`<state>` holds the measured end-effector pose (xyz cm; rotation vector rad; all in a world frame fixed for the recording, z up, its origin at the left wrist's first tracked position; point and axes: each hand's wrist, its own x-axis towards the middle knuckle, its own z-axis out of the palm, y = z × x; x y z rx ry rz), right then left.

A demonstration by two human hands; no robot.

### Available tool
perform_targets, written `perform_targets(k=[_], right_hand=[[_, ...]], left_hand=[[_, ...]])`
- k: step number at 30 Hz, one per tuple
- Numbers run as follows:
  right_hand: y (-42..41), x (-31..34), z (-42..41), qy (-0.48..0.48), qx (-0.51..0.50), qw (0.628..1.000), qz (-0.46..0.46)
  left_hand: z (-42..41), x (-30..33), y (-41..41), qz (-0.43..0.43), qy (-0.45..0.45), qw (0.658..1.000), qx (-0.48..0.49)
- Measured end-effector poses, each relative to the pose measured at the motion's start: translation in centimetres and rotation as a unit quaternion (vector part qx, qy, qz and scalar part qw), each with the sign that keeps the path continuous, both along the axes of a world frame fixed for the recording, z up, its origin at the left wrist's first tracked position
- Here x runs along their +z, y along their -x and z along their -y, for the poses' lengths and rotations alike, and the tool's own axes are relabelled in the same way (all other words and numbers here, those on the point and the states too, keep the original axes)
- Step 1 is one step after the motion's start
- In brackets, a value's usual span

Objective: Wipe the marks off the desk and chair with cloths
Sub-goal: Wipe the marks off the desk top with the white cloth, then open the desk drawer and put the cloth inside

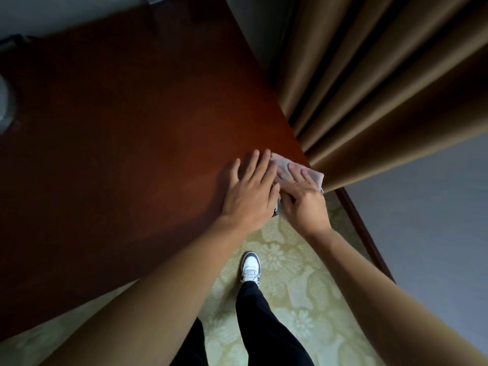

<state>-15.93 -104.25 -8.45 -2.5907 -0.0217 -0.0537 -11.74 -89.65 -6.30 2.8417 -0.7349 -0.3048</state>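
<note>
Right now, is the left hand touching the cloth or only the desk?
Cannot tell. In the head view the left hand lies flat on the desk, its edge right against the cloth under the right hand; no gap or contact shows plainly.

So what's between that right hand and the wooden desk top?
The head view shows a pale cloth under the right hand, spread on the desk corner. The left hand lies flat beside it.
</note>
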Motion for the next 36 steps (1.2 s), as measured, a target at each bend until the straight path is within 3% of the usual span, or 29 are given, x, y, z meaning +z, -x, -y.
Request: perform_targets(k=[2,4,8,13,20,24,32,36], right_hand=[[-0.5,0.1,-1.3,-0.002,-0.057,0.998,0.002],[-0.6,0.3,-3.8,-0.004,-0.05,0.999,-0.001],[-1.3,0.9,-9.5,-0.013,0.102,0.995,-0.01],[-6.0,1.0,-10.4,0.01,0.227,0.974,0.007],[-8.8,1.1,-2.9,0.002,-0.023,0.998,-0.053],[-3.9,1.0,-2.8,0.013,-0.025,1.0,0.008],[1.9,1.5,-11.4,-0.078,0.122,0.985,-0.09],[2.1,2.6,-14.4,-0.173,0.137,0.965,-0.14]], left_hand=[[-1.5,0.5,0.1,0.027,0.04,0.999,0.02],[-4.1,0.5,0.3,0.048,0.047,0.995,0.077],[-9.5,0.4,1.1,0.042,0.02,0.983,0.175],[-12.1,0.2,1.0,0.079,0.044,0.979,0.184],[-9.9,0.3,0.0,0.072,0.075,0.986,0.128],[-8.5,0.9,1.7,0.001,0.094,0.985,0.147],[-10.7,2.1,6.0,-0.059,0.112,0.977,0.17],[-14.0,2.3,8.0,-0.094,0.185,0.924,0.323]])
